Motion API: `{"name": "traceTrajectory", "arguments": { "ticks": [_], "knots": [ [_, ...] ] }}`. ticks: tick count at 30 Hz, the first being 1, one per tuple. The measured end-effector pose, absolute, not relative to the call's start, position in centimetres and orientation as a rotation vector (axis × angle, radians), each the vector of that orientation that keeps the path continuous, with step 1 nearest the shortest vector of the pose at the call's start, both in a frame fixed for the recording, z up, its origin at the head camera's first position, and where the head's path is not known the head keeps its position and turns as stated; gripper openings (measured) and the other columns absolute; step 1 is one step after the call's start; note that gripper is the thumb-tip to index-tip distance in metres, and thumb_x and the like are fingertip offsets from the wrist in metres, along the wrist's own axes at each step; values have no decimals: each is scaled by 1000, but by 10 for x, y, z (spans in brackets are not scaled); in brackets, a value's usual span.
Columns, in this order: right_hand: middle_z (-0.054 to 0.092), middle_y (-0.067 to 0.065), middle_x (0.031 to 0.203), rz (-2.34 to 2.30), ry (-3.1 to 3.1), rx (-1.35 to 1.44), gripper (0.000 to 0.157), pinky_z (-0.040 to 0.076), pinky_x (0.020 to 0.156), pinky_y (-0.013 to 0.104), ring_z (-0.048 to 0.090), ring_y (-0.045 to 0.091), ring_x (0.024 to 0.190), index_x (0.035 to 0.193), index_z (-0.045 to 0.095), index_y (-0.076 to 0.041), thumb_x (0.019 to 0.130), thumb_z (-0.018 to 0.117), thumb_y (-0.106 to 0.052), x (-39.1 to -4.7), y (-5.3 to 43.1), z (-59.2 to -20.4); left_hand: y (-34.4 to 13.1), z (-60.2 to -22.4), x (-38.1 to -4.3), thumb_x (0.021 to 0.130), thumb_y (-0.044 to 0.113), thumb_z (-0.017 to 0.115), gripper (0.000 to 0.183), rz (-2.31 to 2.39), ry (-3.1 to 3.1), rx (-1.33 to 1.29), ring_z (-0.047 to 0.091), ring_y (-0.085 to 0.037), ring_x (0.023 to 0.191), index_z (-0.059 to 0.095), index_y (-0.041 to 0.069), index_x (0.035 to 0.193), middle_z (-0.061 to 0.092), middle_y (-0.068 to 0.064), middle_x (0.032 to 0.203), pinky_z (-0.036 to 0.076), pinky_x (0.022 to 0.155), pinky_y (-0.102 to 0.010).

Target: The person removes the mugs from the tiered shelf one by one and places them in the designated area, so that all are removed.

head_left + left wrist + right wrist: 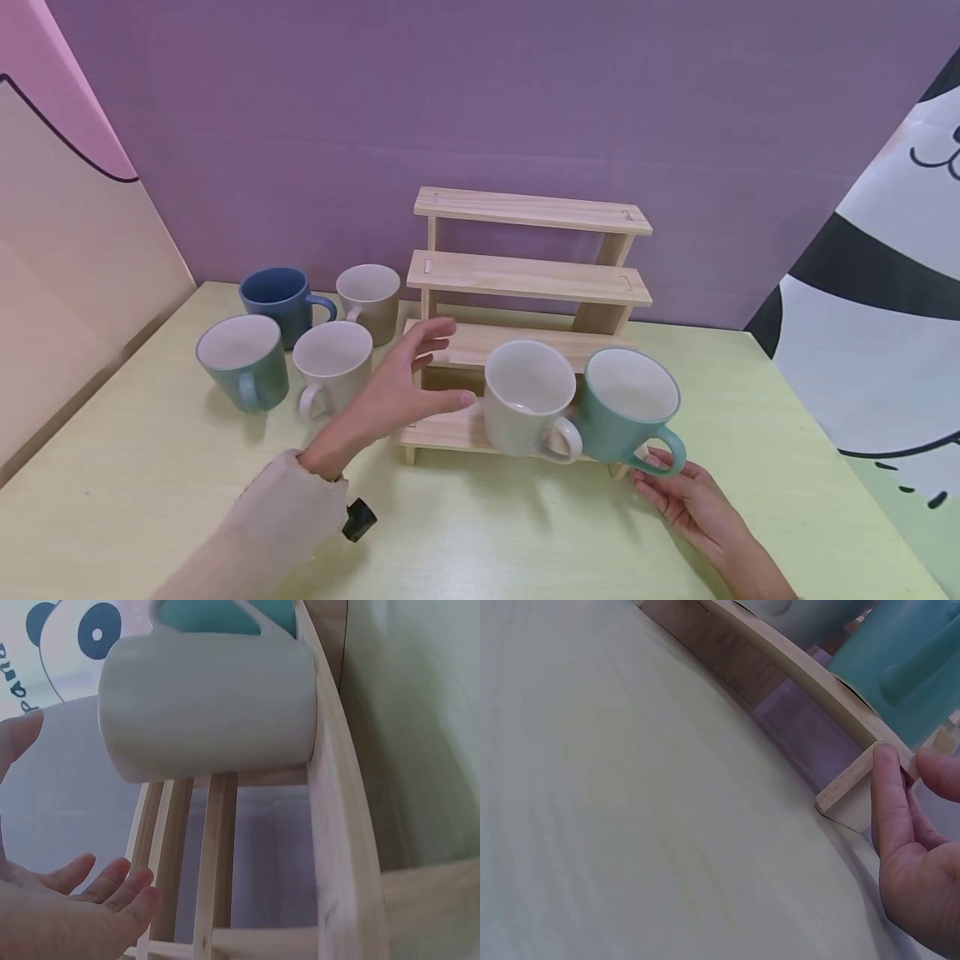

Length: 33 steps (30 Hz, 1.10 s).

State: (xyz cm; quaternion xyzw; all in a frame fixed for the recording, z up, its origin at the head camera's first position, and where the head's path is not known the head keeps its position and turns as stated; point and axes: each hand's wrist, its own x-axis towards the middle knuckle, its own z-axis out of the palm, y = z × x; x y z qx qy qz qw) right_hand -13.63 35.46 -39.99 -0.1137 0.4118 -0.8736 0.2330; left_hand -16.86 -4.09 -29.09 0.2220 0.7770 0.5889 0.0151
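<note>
A stepped wooden rack (525, 279) stands on the table, its lowest step (341, 817) carrying a white mug (525, 400) and a teal mug (628, 408) side by side. Both mugs have their handles turned toward the front right. My left hand (408, 392) is held left of the white mug, thumb and fingers spread apart, nothing between them. In the left wrist view its fingers (112, 889) are apart from that mug. Below the teal mug's handle, my right hand (686, 500) pinches the right end of the lowest step between thumb and fingers (892, 795).
Left of the rack are a dark blue mug (277, 300), a second teal mug (251, 367), a second white mug (337, 367) and a beige mug (378, 308). A purple backdrop (375, 108) rises behind; a panda-printed panel (892, 275) borders the right.
</note>
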Motion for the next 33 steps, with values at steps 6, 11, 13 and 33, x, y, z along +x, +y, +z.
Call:
{"name": "traceTrajectory", "arguments": {
  "ticks": [6, 11, 13, 33],
  "knots": [
    [68, 13, 108, -2405, 1126, -313, 36, 51, 93, 27, 67, 19, 102, 113, 63, -4, 99, 32, 9, -136, 355, -400, -29, -296, -171, 75, 13, 78, 81, 1865, 2364, 733, 37, -30, 136, 35, 7, 143, 39, -12, 147, 31, 113, -48],
    [68, 13, 109, -2410, 1115, -319, 34, 51, 93, 28, 67, 20, 102, 112, 63, -3, 99, 34, 8, -136, 355, -401, -17, -299, -172, 73, 12, 80, 85, 1883, 2294, 717, 38, -30, 134, 34, 8, 144, 39, -11, 146, 36, 108, -49],
    [68, 12, 108, -2413, 1116, -319, 33, 51, 93, 28, 67, 19, 101, 112, 63, -3, 99, 34, 8, -136, 354, -400, -13, -300, -172, 72, 11, 80, 87, 1888, 2277, 722, 39, -31, 133, 33, 8, 145, 39, -12, 146, 40, 106, -48],
    [68, 12, 108, -2423, 1106, -314, 31, 51, 92, 28, 67, 20, 102, 111, 64, -2, 98, 37, 8, -136, 354, -400, 15, -313, -180, 68, 10, 85, 95, 1831, 2294, 717, 49, -27, 122, 30, 11, 145, 45, -9, 138, 42, 103, -46]
  ]
}}
